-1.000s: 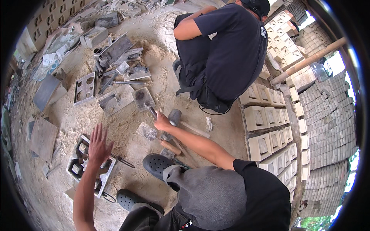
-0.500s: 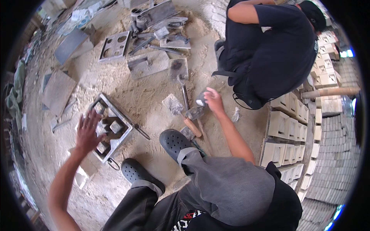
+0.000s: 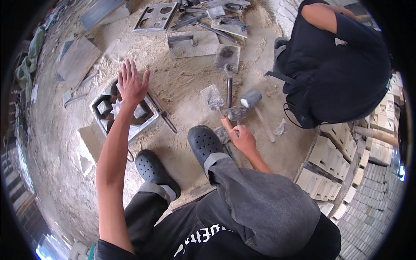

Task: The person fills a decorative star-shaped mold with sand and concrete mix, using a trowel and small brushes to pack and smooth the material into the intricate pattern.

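Observation:
Over the far side of a square metal mould [image 3: 145, 124] on the sandy ground, my left hand [image 3: 133, 86] is open, its fingers stretched out. Dark blocks [image 3: 105, 107] and pale material show inside the frame; hand and forearm hide part of it. My right hand [image 3: 243, 138] is closed at the end of the wooden handle of a small trowel [image 3: 212, 98], whose sand-dusted blade points away from me. Just beyond that hand lie a mallet [image 3: 251, 99] with a pale-faced head and a second dark, dusty mallet head [image 3: 236, 113].
A long-handled square shovel [image 3: 228, 58] and a plastering float [image 3: 193, 44] lie farther off, near a metal plate with holes [image 3: 155, 17]. Another person [image 3: 338, 73] in dark clothes crouches at right. Pale hollow blocks [image 3: 327, 156] stand in rows beyond my right knee.
My right hand has left the mallet, which now lies on the ground, and has come back to the trowel handle. My left hand has moved toward the mould's far side. The view has shifted.

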Demonstrator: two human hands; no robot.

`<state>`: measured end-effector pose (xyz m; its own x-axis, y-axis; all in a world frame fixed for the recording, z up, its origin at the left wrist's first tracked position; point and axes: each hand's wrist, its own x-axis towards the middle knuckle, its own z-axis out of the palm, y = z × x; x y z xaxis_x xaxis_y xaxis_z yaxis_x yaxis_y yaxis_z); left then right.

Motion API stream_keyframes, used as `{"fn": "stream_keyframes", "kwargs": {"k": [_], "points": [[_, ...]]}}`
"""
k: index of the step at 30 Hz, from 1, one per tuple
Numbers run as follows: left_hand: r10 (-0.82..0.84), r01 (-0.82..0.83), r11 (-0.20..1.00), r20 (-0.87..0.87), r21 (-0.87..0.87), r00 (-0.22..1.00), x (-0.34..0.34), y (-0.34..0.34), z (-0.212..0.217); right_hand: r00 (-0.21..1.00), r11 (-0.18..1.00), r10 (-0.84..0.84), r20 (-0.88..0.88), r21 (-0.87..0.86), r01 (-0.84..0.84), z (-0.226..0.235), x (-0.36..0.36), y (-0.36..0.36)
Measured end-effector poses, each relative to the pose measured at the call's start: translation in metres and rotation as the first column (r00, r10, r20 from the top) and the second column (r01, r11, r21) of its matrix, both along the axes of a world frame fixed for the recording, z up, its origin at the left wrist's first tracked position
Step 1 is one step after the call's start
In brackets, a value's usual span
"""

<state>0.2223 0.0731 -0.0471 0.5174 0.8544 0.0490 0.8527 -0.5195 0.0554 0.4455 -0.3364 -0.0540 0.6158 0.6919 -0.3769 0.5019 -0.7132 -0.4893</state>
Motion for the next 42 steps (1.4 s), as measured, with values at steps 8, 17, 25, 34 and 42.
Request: {"fn": "stream_keyframes", "kwargs": {"k": [8, 17, 25, 34, 42], "points": [[-0.040, 0.001, 0.992, -0.298, -0.129, 0.954, -0.099, -0.041, 0.031, 0.983, 0.997, 0.069, 0.169, 0.011, -0.072, -0.011, -0.006, -0.015], [-0.177, 0.139, 0.984, -0.546, -0.111, 0.819, -0.195, -0.033, 0.093, 0.946, 0.750, 0.306, -0.107, -0.585, -0.309, -0.069, -0.032, -0.105], [-0.130, 0.117, 0.991, -0.439, -0.056, 0.889, -0.147, -0.008, 0.114, 0.939, 0.825, 0.284, -0.195, -0.450, -0.343, -0.031, -0.032, -0.088], [-0.326, 0.317, 0.937, -0.037, -0.148, 0.945, -0.024, -0.117, 0.047, 0.943, 0.886, 0.237, -0.235, -0.346, -0.309, -0.015, -0.011, -0.092], [0.294, -0.232, 0.956, 0.545, -0.181, 0.785, 0.001, -0.257, 0.017, 0.938, 0.949, 0.105, -0.331, -0.249, -0.194, 0.002, 0.009, -0.094]]}}
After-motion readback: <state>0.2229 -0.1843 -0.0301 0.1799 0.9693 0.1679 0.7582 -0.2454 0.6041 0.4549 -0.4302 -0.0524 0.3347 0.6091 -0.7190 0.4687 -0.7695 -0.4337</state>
